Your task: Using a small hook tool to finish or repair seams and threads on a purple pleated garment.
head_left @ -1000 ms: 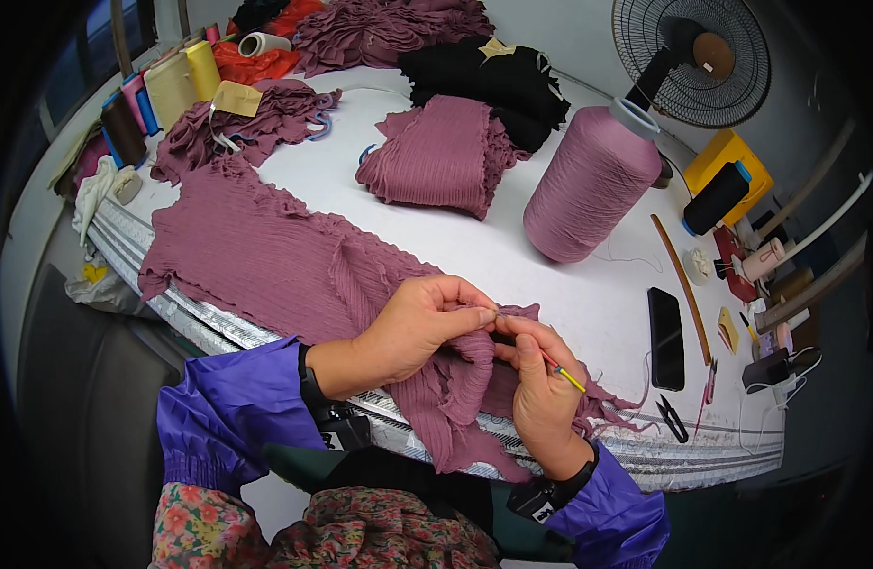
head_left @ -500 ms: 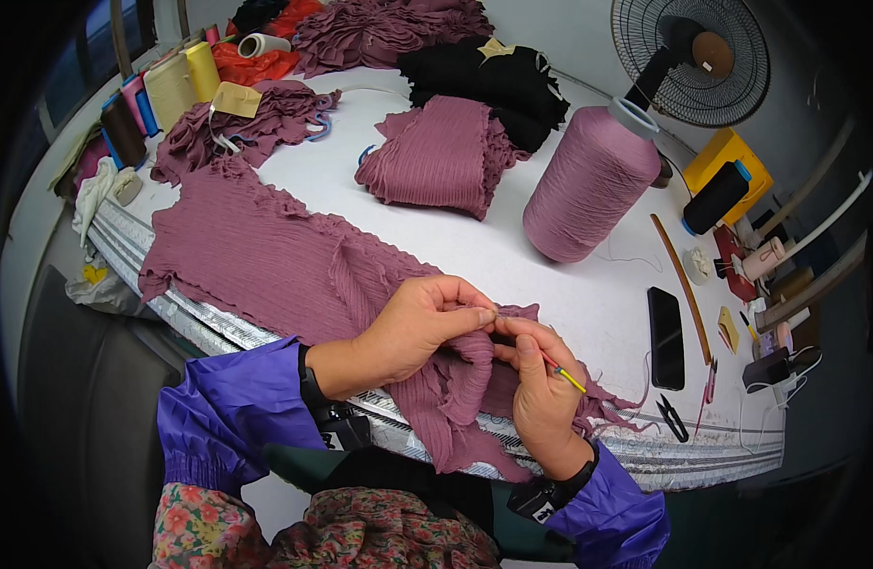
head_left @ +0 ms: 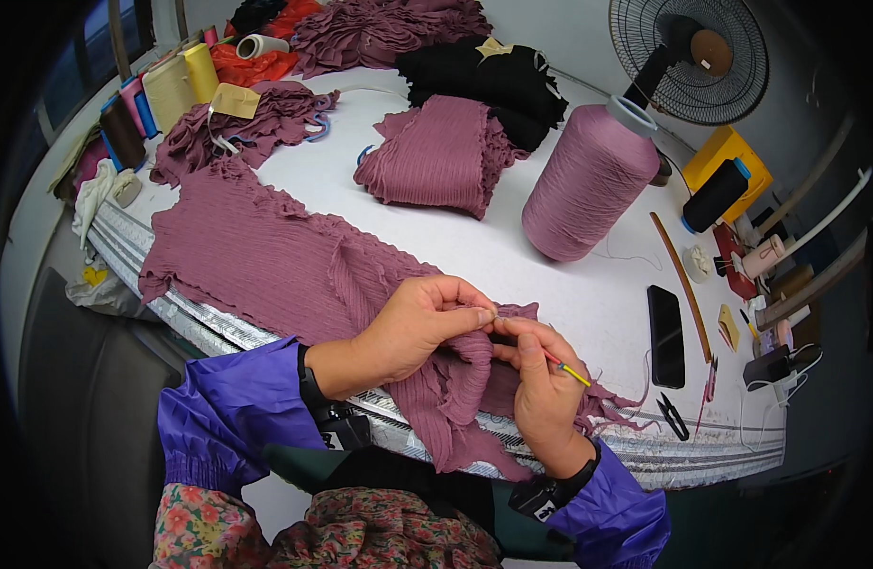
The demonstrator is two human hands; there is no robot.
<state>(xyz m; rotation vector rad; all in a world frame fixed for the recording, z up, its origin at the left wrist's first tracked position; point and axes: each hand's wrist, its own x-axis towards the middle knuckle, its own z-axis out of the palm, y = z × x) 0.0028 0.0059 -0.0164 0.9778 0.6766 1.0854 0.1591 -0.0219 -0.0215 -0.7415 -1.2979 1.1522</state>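
Observation:
A mauve ribbed knit panel lies along the near side of the table, its right end bunched up and hanging over the edge. My left hand pinches the knit's edge between thumb and fingertips. Close against it, my right hand is closed around a slim hooked-needle-like tool with a red and yellow handle. The tool's tip is hidden among my fingers at the fabric, so I cannot tell its exact kind. Both hands' fingertips nearly touch.
Right of my hands lie a black phone, thread snips and a wooden strip. A large mauve yarn cone stands behind them. Folded mauve knit, black knit and a fan are farther back.
My right hand has shifted very slightly, and the tool's yellow end sits a little higher and farther right. My left hand keeps its pinch on the knit.

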